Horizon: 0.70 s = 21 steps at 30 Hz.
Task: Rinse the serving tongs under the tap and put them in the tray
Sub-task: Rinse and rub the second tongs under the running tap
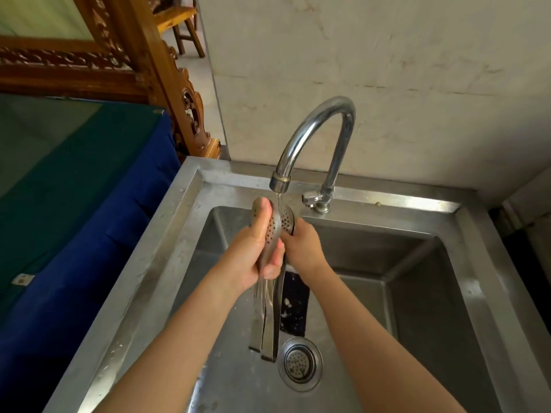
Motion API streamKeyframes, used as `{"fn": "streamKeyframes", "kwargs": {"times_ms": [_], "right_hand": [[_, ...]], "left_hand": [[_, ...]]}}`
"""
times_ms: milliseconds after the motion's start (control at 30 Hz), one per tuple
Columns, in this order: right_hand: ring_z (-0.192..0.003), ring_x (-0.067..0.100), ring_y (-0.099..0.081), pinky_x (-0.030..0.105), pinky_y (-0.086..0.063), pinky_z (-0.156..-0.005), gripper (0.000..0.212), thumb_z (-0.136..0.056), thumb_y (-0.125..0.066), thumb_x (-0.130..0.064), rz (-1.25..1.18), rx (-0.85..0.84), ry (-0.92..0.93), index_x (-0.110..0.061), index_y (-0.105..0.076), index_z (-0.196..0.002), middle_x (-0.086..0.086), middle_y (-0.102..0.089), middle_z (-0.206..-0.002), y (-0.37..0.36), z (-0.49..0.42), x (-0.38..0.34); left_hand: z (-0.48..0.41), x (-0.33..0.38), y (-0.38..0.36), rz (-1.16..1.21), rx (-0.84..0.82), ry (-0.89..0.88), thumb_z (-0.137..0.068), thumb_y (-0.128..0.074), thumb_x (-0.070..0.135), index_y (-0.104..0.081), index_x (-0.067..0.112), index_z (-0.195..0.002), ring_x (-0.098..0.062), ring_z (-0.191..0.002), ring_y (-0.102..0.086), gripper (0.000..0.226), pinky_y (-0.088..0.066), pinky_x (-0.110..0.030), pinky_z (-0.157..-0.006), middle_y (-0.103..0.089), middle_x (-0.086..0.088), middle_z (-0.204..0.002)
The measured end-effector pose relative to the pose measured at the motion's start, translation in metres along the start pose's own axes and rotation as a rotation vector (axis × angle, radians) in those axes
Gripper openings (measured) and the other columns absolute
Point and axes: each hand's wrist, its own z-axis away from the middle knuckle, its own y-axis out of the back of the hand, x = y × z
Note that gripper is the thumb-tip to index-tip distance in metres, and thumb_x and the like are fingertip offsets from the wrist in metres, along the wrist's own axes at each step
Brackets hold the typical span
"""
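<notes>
**Tongs under the running tap**

A steel sink sits against a pale, marked wall. The picture cuts off its near edge and its right side.

On the far left is a flat top with a green sheet and a blue cloth hanging down its side. Only part of it shows. Behind it stands carved brown wood, cut off at the top. A small chair peeks out past it, mostly hidden.

The left hand is curled around the tongs, near their wide end. Its thumb lies along one holey spoon part. The fingers wrap behind the metal, so most of them are hidden.

The tongs are held up over the sink bowl, spoon ends up by the spout. The long handles hang down toward the drain, and do not seem to touch the bottom. A thin stream of water falls from the tap onto the spoon ends. The water is hard to see.

The right hand is closed on the other spoon part, just right of the left hand. We see only its back, so its fingers are hidden.

A dark flat thing with white specks lies in the sink behind the handles. It is hard to tell what it is.

No tray can be seen.
</notes>
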Motion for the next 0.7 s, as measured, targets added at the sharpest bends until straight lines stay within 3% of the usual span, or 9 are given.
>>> {"fn": "streamKeyframes", "kwargs": {"times_ms": [133,233,333,467,600,700], "right_hand": [[-0.06,0.017,-0.052,0.034,-0.048,-0.063,0.038,-0.094,-0.046,-0.031,-0.104,0.085,-0.119,-0.014,-0.049,-0.06,0.002,-0.054,-0.058,-0.012,0.003,0.0],[-0.071,0.018,-0.058,0.034,-0.051,-0.075,0.031,-0.097,-0.04,-0.028,-0.14,0.001,-0.087,-0.011,-0.056,-0.077,0.005,-0.06,-0.071,-0.007,0.004,0.002],[-0.087,0.022,-0.063,0.036,-0.052,-0.084,0.015,-0.092,-0.05,-0.017,-0.242,-0.134,-0.038,-0.011,-0.057,-0.103,0.007,-0.065,-0.09,0.003,0.004,0.003],[-0.071,0.012,-0.063,0.025,-0.052,-0.068,0.007,-0.085,-0.06,-0.019,-0.131,0.04,0.028,-0.023,-0.06,-0.08,-0.001,-0.068,-0.076,0.006,-0.002,-0.002],[-0.046,0.004,-0.047,0.011,-0.036,-0.045,0.039,-0.09,-0.052,-0.037,0.049,0.213,0.035,-0.022,-0.047,-0.054,-0.007,-0.052,-0.05,-0.003,-0.005,-0.004],[-0.055,0.007,-0.049,0.007,-0.037,-0.047,0.031,-0.096,-0.045,-0.028,0.042,0.128,0.05,-0.016,-0.052,-0.068,-0.003,-0.054,-0.061,-0.008,-0.001,0.001]], "left_hand": [[-0.001,0.009,-0.006,-0.126,0.124,0.041,-0.058,-0.044,0.084,-0.056,0.009,-0.058,-0.014,-0.033,-0.046,0.075,-0.036,-0.02,-0.034,-0.051,-0.005,-0.046],[-0.002,0.012,-0.003,-0.242,0.191,-0.003,-0.07,-0.043,0.078,-0.059,0.007,-0.062,-0.017,-0.036,-0.047,0.073,-0.039,-0.019,-0.036,-0.055,-0.009,-0.049],[-0.001,0.01,-0.004,-0.268,0.265,-0.103,-0.072,-0.055,0.066,-0.061,0.007,-0.07,-0.016,-0.036,-0.05,0.059,-0.039,-0.02,-0.035,-0.058,-0.007,-0.048],[-0.001,-0.001,-0.009,-0.204,0.304,-0.294,-0.071,-0.058,0.062,-0.06,0.017,-0.084,-0.017,-0.033,-0.049,0.047,-0.037,-0.02,-0.034,-0.056,-0.004,-0.046],[0.001,-0.002,-0.014,-0.196,0.374,-0.374,-0.069,-0.051,0.067,-0.064,0.029,-0.081,-0.019,-0.038,-0.058,0.042,-0.046,-0.024,-0.036,-0.062,-0.004,-0.049],[-0.004,-0.002,-0.005,-0.263,0.51,-0.428,-0.082,-0.05,0.057,-0.06,0.02,-0.073,-0.011,-0.041,-0.058,0.039,-0.045,-0.022,-0.036,-0.059,0.003,-0.05]]}}
